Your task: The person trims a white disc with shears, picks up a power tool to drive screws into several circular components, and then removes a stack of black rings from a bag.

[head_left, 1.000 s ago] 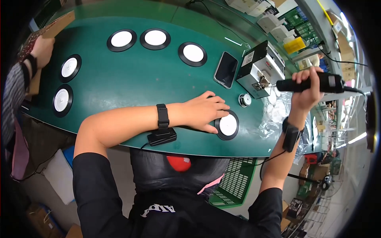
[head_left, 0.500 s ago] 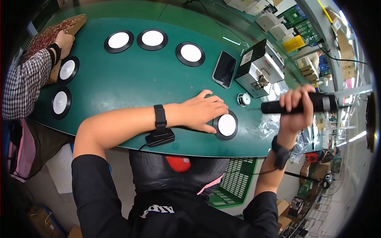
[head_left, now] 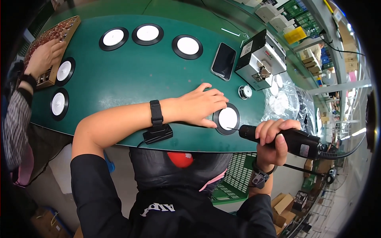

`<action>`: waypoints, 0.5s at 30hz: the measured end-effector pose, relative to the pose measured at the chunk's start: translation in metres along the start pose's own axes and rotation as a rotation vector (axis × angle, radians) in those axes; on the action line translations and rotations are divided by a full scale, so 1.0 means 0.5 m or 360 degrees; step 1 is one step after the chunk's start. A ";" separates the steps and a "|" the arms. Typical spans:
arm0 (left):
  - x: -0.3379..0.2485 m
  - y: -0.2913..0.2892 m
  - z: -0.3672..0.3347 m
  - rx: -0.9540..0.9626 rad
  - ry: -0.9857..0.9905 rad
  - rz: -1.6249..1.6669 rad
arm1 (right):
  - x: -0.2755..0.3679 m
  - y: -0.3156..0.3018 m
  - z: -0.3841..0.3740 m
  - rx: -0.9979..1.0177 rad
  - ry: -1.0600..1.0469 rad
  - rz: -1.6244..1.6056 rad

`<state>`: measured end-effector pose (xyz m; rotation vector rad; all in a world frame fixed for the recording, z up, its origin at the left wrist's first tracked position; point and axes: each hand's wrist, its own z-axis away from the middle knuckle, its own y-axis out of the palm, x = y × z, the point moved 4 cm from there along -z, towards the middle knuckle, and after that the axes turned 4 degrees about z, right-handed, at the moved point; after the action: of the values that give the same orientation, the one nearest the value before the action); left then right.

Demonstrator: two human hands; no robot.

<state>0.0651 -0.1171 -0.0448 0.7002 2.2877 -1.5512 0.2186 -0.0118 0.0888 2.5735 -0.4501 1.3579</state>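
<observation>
My right hand (head_left: 270, 152) is closed around a black corded electric screwdriver (head_left: 299, 143) held almost level. Its thin bit points left, with the tip at the lower right part of a round white disc with a black rim (head_left: 229, 119); I cannot tell whether it touches. My left hand (head_left: 198, 106) lies spread on the green table, thumb and fingertips at the left rim of that disc. Beyond the disc stands a small round metal part (head_left: 245, 92). Similar white discs, such as one at the upper middle (head_left: 187, 45), lie apart on the table.
A smartphone (head_left: 224, 61) lies near a silver and black machine (head_left: 261, 61). Clear plastic wrapping (head_left: 283, 101) covers the right side. At far left, another person's hand (head_left: 45, 57) reaches over a cardboard tray of small reddish parts (head_left: 71, 29). A green crate (head_left: 234, 182) sits below the table edge.
My right hand has brought the screwdriver down and left, from above the table to the near disc. My left hand stays in place. The other person's hand has shifted over the tray.
</observation>
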 end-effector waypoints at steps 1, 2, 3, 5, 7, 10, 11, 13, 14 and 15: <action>-0.002 0.001 0.002 0.0000 -0.0005 0.0022 | -0.002 0.000 0.000 0.0007 0.0026 0.0000; -0.002 0.002 0.004 -0.0001 -0.0009 0.0044 | -0.006 0.001 0.000 0.0013 0.0052 0.0000; -0.002 0.003 0.005 -0.0001 -0.0013 0.0046 | -0.009 0.001 0.000 0.0020 0.0078 0.0000; -0.003 0.002 0.003 -0.0052 0.0033 0.0019 | -0.022 -0.001 -0.002 0.0030 0.0109 -0.0007; -0.004 0.000 0.005 -0.0073 0.0055 0.0012 | -0.034 0.000 -0.002 0.0041 0.0167 -0.0015; -0.002 -0.007 0.010 -0.0067 0.0024 -0.0006 | -0.044 0.017 -0.009 0.0080 0.0203 0.0001; -0.002 -0.006 0.010 -0.0069 0.0025 -0.0004 | -0.046 0.021 -0.009 0.0104 0.0219 0.0011; -0.002 -0.004 0.005 -0.0004 -0.0003 0.0039 | -0.042 0.021 -0.009 0.0101 0.0224 0.0028; -0.003 -0.003 -0.001 0.0027 -0.0008 0.0059 | -0.037 0.019 -0.010 0.0097 0.0228 0.0046; -0.008 -0.006 -0.005 0.0022 0.0015 0.0057 | -0.029 0.016 -0.011 0.0090 0.0227 0.0070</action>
<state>0.0669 -0.1166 -0.0396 0.7494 2.2608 -1.5522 0.2038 -0.0150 0.0799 2.5023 -0.4527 1.5787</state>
